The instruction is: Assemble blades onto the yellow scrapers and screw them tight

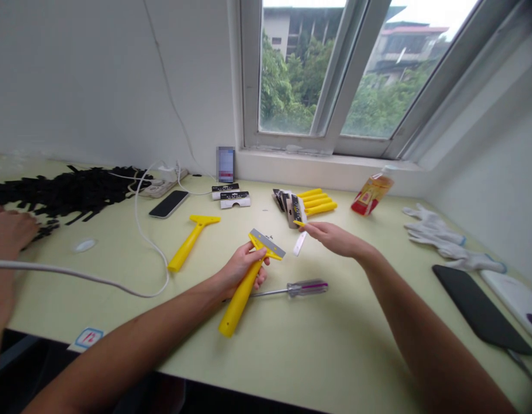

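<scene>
My left hand (247, 265) is closed around a yellow scraper (244, 294), its handle slanting toward me and a grey metal blade lying across its head. A small yellow strip (299, 223) is pinched in the fingers of my right hand (335, 238), just above the table. Beneath that hand lies a pale flat piece with holes (299, 244). Tiny dark bits, too small to tell, sit behind the blade. A screwdriver (307, 288) with a clear and purple handle rests in front, its shaft tip hidden by my left hand and the scraper. To the left lies another yellow scraper handle (187, 244).
Several yellow scrapers (320, 202) with black-and-white covers lie at the back, near a bottle (371, 192). Gloves (442, 238) are at right. A white cable (138, 213), a phone (169, 204) and black strips (88, 190) occupy the left, beside another person's hand (11, 227).
</scene>
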The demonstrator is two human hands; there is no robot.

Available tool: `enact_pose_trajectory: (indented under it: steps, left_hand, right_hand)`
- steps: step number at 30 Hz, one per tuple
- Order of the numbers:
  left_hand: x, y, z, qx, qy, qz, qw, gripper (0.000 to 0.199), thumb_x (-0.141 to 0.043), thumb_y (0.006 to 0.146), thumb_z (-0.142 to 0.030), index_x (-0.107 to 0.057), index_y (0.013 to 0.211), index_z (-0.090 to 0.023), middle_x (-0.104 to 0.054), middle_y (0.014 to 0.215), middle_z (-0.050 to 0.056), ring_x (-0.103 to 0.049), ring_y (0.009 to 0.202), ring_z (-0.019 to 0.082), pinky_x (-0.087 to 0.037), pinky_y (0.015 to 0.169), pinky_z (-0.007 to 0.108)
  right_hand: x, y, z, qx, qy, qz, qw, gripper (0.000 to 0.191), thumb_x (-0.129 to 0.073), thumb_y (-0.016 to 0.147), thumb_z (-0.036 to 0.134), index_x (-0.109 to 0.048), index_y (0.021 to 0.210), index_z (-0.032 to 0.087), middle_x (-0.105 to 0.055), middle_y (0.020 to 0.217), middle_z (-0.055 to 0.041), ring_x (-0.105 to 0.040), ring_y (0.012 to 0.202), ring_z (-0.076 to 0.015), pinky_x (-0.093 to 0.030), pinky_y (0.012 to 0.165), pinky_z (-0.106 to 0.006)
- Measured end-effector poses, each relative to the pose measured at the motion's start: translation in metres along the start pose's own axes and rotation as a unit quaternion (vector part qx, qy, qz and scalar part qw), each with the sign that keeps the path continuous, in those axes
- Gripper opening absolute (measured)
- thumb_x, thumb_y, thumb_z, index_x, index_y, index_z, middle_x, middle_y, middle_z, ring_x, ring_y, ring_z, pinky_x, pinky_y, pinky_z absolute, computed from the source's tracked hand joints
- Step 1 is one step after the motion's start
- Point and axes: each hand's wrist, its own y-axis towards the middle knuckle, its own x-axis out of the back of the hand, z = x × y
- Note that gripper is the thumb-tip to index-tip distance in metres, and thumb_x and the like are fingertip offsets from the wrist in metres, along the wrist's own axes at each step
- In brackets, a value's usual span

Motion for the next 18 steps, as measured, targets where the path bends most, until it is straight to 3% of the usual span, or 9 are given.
enact_pose_trajectory:
  steps: [4,8,11,18]
  left_hand:
    - [-0.001,-0.001,0.0,-0.001,-0.004,0.008,1.0,0.041,-0.07,0.081,-0.043,-0.048,0.107,-0.02,-0.056,0.086,-0.002,-0.055,0.042,0.006,-0.043,0.032,0.016]
    - [-0.001,-0.001,0.001,-0.005,-0.007,0.024,1.0,0.04,-0.07,0.083,-0.043,-0.047,0.107,-0.021,-0.056,0.086,-0.002,-0.056,0.043,0.006,-0.044,0.033,0.016]
    - [-0.002,-0.001,0.002,-0.01,-0.012,0.03,0.999,0.042,-0.07,0.082,-0.043,-0.047,0.108,-0.021,-0.056,0.086,-0.002,-0.056,0.042,0.007,-0.044,0.032,0.017]
    - [-0.001,-0.001,0.003,-0.016,-0.021,0.03,0.999,0.046,-0.073,0.079,-0.045,-0.047,0.107,-0.02,-0.056,0.086,-0.001,-0.057,0.041,0.008,-0.044,0.031,0.018]
  right_hand:
    - [-0.019,-0.001,0.021,0.072,0.032,-0.025,0.997,0.038,-0.052,0.091,0.044,-0.069,0.117,0.021,-0.07,0.122,-0.0095,-0.063,0.11,-0.0279,-0.047,0.098,-0.046]
    - [-0.028,-0.004,0.041,0.126,0.03,-0.093,0.987,0.032,-0.058,0.085,0.027,-0.07,0.114,0.021,-0.073,0.114,-0.0068,-0.066,0.102,-0.0242,-0.049,0.094,-0.04]
    - [-0.036,-0.006,0.054,0.119,0.049,-0.127,0.983,0.024,-0.058,0.084,0.024,-0.074,0.103,0.022,-0.076,0.104,-0.0051,-0.069,0.093,-0.0218,-0.052,0.089,-0.036]
    - [-0.055,-0.007,0.067,0.081,0.097,-0.127,0.984,0.014,-0.062,0.083,0.03,-0.073,0.089,0.022,-0.077,0.086,-0.0034,-0.071,0.075,-0.0193,-0.055,0.068,-0.03]
